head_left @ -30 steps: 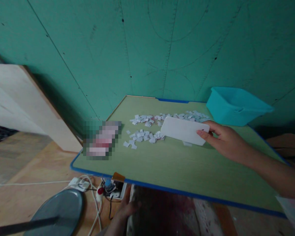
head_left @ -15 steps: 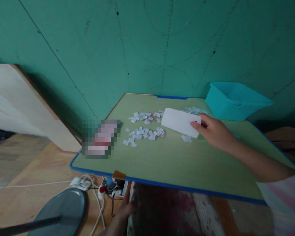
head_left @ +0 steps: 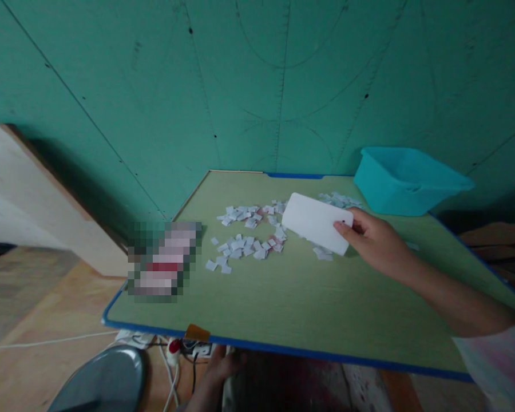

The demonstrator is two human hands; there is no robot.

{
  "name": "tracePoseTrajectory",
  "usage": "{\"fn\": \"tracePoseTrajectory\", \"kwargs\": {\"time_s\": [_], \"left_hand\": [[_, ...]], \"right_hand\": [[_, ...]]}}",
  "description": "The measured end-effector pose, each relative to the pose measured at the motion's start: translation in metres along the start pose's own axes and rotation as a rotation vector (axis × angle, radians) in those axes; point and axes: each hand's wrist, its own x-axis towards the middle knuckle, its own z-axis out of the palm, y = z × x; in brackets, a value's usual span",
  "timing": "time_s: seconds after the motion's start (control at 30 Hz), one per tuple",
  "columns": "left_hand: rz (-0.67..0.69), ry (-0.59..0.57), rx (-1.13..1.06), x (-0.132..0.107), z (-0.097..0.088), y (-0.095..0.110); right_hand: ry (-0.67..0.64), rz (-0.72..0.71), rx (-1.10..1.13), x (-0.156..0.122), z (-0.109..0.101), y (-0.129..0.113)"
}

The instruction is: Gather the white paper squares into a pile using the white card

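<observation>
My right hand (head_left: pixel 375 237) pinches one end of a flat white card-like plate (head_left: pixel 315 223) with rounded corners and a small dark spot near the thumb. The plate is tilted above the table, partly covering the small paper pieces behind it. Left of it lie loose white paper pieces (head_left: pixel 240 247) in a near cluster, with another row of paper pieces (head_left: pixel 240 214) farther back. More paper pieces (head_left: pixel 341 200) sit behind the plate. Low down, below the table's front edge, my left hand (head_left: pixel 221 366) is in shadow, its fingers not clear.
The light-green table (head_left: pixel 292 309) has a blue edge and stands against a green wall (head_left: pixel 249 86). A turquoise bin (head_left: pixel 407 186) is at its back right. A pixelated item (head_left: pixel 165 260) lies at the left. Cables (head_left: pixel 171 372) and a grey round stool (head_left: pixel 103 377) are below.
The view has tilted up, so the table sits lower in the picture. My right hand still holds the white plate, which is slightly more tilted. The paper clusters look much the same.
</observation>
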Motion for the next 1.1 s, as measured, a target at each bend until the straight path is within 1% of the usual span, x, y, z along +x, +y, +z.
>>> {"fn": "tracePoseTrajectory", "kwargs": {"time_s": [0.1, 0.2, 0.27, 0.33, 0.4, 0.43, 0.5, 0.57, 0.67, 0.8, 0.87, 0.93, 1.1], "left_hand": [[-0.008, -0.059, -0.036, 0.000, -0.002, 0.006], [-0.014, -0.077, -0.048, 0.000, 0.000, 0.011], [-0.057, -0.124, -0.065, 0.001, 0.002, 0.016], [-0.121, -0.187, -0.090, 0.002, 0.004, 0.020], [-0.166, -0.228, -0.099, 0.002, 0.004, 0.022], [-0.173, -0.230, -0.097, 0.002, 0.003, 0.021], [-0.163, -0.209, -0.080, 0.003, -0.001, 0.017], [-0.145, -0.184, -0.058, 0.006, -0.006, 0.011], [-0.146, -0.177, -0.034, 0.013, -0.010, 0.003], [-0.167, -0.168, -0.045, 0.017, -0.007, -0.001], [-0.170, -0.140, -0.068, 0.013, -0.005, 0.000], [-0.160, -0.106, -0.089, 0.005, -0.005, 0.001], [-0.137, -0.025, -0.131, -0.017, -0.004, 0.007]], "right_hand": [[0.031, 0.018, 0.068, 0.002, -0.002, 0.008], [-0.017, 0.017, 0.142, -0.004, -0.002, 0.004], [-0.058, 0.020, 0.121, -0.009, -0.001, -0.001], [-0.068, 0.024, 0.054, -0.011, 0.001, -0.003], [-0.028, 0.030, -0.001, -0.009, 0.002, -0.002], [-0.001, 0.034, -0.010, -0.008, 0.003, 0.000], [0.047, 0.042, 0.000, -0.006, 0.003, 0.005], [0.056, 0.040, 0.030, -0.006, 0.003, 0.007], [0.007, 0.026, 0.093, -0.011, 0.006, 0.005], [-0.068, -0.011, 0.168, -0.020, 0.009, -0.001], [-0.085, -0.018, 0.162, -0.022, 0.010, -0.002], [-0.065, -0.009, 0.151, -0.021, 0.009, -0.001], [0.085, -0.014, 0.224, -0.016, 0.006, 0.006]]}}
